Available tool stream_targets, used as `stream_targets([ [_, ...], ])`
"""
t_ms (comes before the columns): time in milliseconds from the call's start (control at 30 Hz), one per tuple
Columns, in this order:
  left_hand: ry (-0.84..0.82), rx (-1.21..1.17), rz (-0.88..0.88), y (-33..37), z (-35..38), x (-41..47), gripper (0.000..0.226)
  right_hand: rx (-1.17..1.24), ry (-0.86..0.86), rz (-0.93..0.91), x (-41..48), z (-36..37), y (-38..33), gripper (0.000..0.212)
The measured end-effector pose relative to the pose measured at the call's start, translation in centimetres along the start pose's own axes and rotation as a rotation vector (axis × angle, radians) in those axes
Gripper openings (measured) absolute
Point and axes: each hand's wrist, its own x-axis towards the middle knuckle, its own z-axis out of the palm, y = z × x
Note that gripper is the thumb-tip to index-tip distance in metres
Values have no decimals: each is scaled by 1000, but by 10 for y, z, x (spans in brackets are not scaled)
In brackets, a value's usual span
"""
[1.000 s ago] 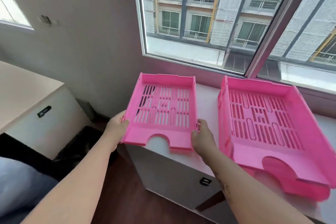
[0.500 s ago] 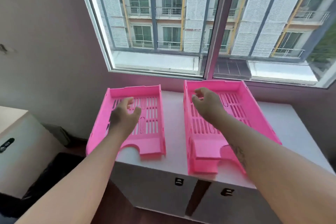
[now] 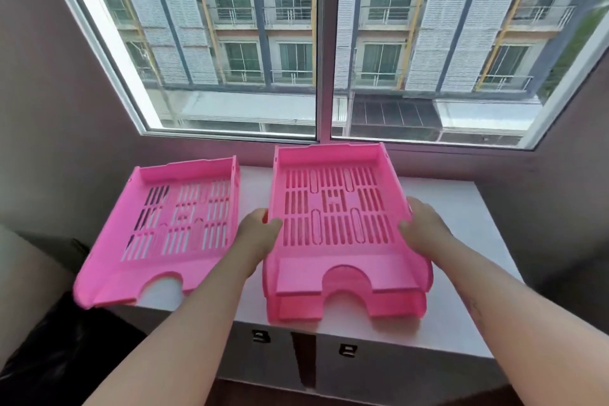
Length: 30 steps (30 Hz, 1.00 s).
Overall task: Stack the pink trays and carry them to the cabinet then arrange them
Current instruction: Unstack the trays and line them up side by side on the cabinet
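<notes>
A single pink slotted tray [image 3: 171,227] lies on the left part of the white cabinet top [image 3: 461,241], its front corner hanging over the edge. To its right sits a stack of pink trays [image 3: 336,208], the top one nested on a lower one whose front lip shows beneath. My left hand [image 3: 258,229] grips the top tray's left wall. My right hand [image 3: 421,224] grips its right wall. The top tray looks slightly raised at the front.
The cabinet stands under a wide window [image 3: 316,43] and has dark handles [image 3: 260,336] on its fronts. A beige unit [image 3: 19,267] and a dark object [image 3: 66,339] sit low on the left. Walls close in on both sides.
My hands left the single left tray, crossed to the right, and now grip both walls of the stack's top tray. The view has shifted right and centred on the window.
</notes>
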Motion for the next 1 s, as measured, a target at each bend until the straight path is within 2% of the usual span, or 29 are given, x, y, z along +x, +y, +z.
stream_targets([
  [67,10,35,20,-1,0,2,28,115,-40,35,-1,10,3,42],
  [300,14,138,61,-3,-27,23,24,294,59,75,-5,40,-18,24],
  [533,-64,100,103,-8,-40,49,31,356,172,122,-12,52,-38,21],
  [667,-99,79,142,-6,-45,57,23,378,195,145,-15,50,-47,25],
  [800,-88,61,215,4,-50,61,33,416,218,139,-24,34,-53,25],
  [1000,-175,46,292,38,-37,55,17,378,330,156,-45,5,-38,25],
])
